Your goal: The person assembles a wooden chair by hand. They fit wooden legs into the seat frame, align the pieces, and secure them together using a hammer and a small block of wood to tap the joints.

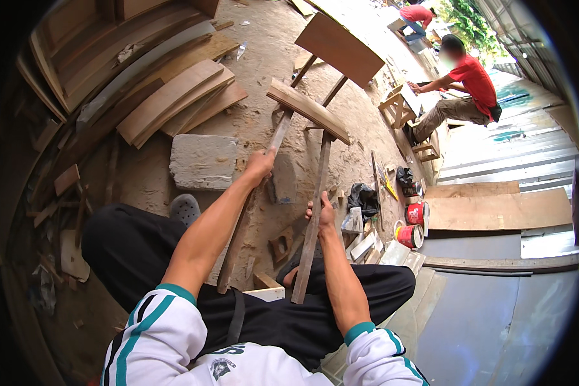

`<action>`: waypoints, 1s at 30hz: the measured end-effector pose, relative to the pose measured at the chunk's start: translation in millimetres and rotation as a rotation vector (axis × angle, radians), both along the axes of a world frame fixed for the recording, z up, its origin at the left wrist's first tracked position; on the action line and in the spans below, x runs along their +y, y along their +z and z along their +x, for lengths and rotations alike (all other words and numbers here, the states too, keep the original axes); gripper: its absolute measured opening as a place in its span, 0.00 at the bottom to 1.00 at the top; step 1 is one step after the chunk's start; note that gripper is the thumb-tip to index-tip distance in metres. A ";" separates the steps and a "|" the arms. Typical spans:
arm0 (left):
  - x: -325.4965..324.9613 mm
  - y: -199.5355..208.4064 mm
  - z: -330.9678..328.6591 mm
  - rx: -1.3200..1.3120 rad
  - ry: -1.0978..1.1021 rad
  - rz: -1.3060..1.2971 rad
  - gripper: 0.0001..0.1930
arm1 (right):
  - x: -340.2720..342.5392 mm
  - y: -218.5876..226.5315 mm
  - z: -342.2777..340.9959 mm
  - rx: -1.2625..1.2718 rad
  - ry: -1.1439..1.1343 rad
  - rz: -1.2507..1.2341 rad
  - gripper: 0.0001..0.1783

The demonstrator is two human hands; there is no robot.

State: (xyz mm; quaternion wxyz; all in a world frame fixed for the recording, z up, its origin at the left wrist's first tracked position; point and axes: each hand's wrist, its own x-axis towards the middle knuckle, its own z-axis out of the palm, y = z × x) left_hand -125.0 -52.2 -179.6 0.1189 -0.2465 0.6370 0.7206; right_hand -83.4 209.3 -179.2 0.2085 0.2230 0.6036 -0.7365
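Observation:
Before me is a wooden frame with two long legs, a thick crosspiece and a flat brown panel at its far end. My left hand is closed round the left leg, a little below the crosspiece. Lower down, my right hand grips the right leg, its fingers partly hidden. The legs' near ends come down over my lap. Left of my left hand, a rough pale block rests on the dirt ground.
Curved boards are stacked at the left. Right of me are a black plastic bag, red cans, wood scraps and metal sheets. A person in red works at a small wooden stand; another person bends farther back.

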 end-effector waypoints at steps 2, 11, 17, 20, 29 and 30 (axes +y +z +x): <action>3.4 1.3 0.9 -0.007 0.011 0.011 0.27 | -1.1 0.4 1.4 -0.008 -0.028 0.000 0.30; 23.6 8.9 4.6 -0.005 0.103 0.084 0.25 | -2.6 -1.5 7.9 -0.005 -0.059 -0.031 0.28; 22.7 -0.1 0.1 -0.001 0.073 0.093 0.24 | -3.8 -3.3 2.2 -0.017 -0.068 -0.045 0.24; 26.4 7.2 5.2 -0.056 0.067 0.093 0.24 | 0.5 -6.1 3.8 -0.024 -0.079 -0.049 0.23; 18.1 -1.8 2.4 -0.112 0.072 0.138 0.25 | -6.4 6.5 9.7 0.001 -0.062 0.019 0.25; 17.8 -0.6 3.2 -0.111 0.061 0.143 0.24 | -4.4 5.7 11.8 -0.005 -0.038 0.043 0.25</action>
